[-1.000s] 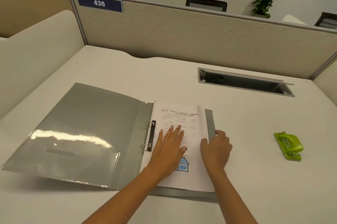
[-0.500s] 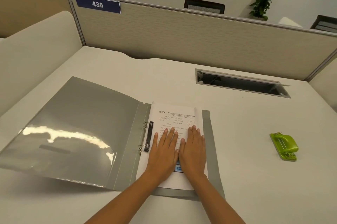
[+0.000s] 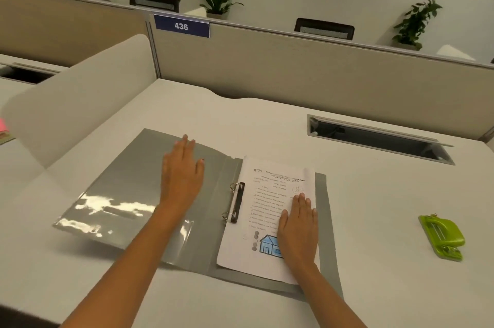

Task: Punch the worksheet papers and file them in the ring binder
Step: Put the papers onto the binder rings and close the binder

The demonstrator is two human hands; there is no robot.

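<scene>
A grey ring binder (image 3: 128, 183) lies open on the white desk. Its two metal rings (image 3: 233, 202) stand shut in the spine. A stack of worksheet papers (image 3: 267, 202), with printed text and a blue house drawing, sits on the rings over the right cover. My left hand (image 3: 182, 170) lies flat, fingers together, on the inside of the left cover. My right hand (image 3: 299, 226) presses flat on the right part of the papers. A green hole punch (image 3: 442, 236) sits on the desk to the right, apart from both hands.
A cable slot with a raised lid (image 3: 379, 138) opens in the desk behind the binder. Beige partition walls (image 3: 294, 65) close off the back, and a curved divider (image 3: 80, 95) stands to the left. Something pink (image 3: 2, 126) shows at the far left edge.
My left hand has left the papers and moved left onto the open cover. My right hand stays flat on the papers. The camera has swung to the left.
</scene>
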